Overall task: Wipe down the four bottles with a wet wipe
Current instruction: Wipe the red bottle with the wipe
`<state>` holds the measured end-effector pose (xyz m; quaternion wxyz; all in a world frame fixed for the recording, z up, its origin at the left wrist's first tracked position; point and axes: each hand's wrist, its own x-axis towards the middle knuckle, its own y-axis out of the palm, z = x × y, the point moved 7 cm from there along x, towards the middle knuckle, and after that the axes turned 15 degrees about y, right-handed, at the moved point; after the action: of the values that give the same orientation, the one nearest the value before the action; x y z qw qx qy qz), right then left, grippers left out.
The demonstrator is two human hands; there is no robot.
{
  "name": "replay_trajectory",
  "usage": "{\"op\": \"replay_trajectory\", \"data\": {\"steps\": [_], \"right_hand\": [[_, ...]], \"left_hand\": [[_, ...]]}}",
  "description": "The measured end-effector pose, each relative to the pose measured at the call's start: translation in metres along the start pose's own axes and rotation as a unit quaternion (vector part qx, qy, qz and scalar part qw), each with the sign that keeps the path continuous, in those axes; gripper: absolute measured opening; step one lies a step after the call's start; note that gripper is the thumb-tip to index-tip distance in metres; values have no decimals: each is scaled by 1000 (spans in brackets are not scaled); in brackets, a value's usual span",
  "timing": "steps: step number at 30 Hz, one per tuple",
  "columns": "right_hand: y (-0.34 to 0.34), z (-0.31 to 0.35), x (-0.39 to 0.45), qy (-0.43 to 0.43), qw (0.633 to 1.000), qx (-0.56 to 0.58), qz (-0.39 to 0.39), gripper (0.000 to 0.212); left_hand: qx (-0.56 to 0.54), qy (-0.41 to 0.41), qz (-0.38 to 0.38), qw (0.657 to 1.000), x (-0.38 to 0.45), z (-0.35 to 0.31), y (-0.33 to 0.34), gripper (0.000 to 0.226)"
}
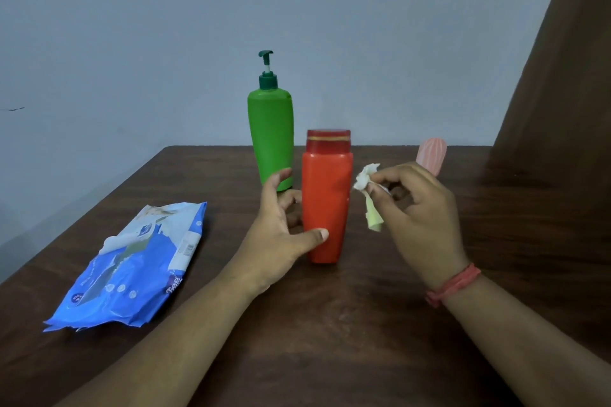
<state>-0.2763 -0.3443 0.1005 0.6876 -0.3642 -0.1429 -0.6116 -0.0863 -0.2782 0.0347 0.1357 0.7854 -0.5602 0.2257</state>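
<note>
At centre frame, a red bottle [326, 205] stands upright on a dark wooden table [330, 324]. Its cap is red with a yellow band.

Left hand [281, 235]: fingers spread and lightly curved around the red bottle's left side. The thumb tip lies against the lower front of the bottle; the fingers reach behind it. A firm grip cannot be confirmed.

Right hand [420, 215]: just right of the red bottle, fingertips pinching a crumpled white wipe [368, 190]. One end of the wipe hangs down. The wipe sits just beside the bottle's upper right edge; contact cannot be told. A red band [451, 284] circles this wrist.

Behind the red bottle, a green pump bottle [271, 129] stands upright, apart from it. A pink bottle [431, 155] shows partly behind the right hand.

At lower left of frame, a blue wipes pack [132, 268] lies flat on the table, well apart from the bottles.
</note>
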Motion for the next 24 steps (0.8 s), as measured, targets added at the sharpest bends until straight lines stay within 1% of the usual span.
{"op": "replay_trajectory", "data": {"steps": [3,4,7,9,12,13,17,19,24], "right_hand": [[-6,-5,3,50,996,72,-4,9],[-7,-7,4,62,994,93,-2,8],[-9,-9,6,70,987,143,9,15],[-4,-10,4,69,987,145,29,18],[8,-16,1,87,983,138,81,15],[9,-17,1,91,982,138,88,15],[-8,1,5,65,975,206,49,15],[-13,6,6,53,974,216,41,15],[5,-16,5,103,975,169,102,12]], "left_hand": [[32,26,59,997,-2,-2,12,101],[37,30,67,997,-3,-3,13,100],[39,42,77,995,-4,-4,14,98],[39,40,80,995,-5,-4,14,99],[39,37,76,996,-5,-4,11,98],[41,38,74,996,-5,-3,10,98],[55,41,96,993,-5,-4,14,97],[57,44,108,992,-6,-5,18,96],[39,37,89,995,-5,-3,16,95]]}}
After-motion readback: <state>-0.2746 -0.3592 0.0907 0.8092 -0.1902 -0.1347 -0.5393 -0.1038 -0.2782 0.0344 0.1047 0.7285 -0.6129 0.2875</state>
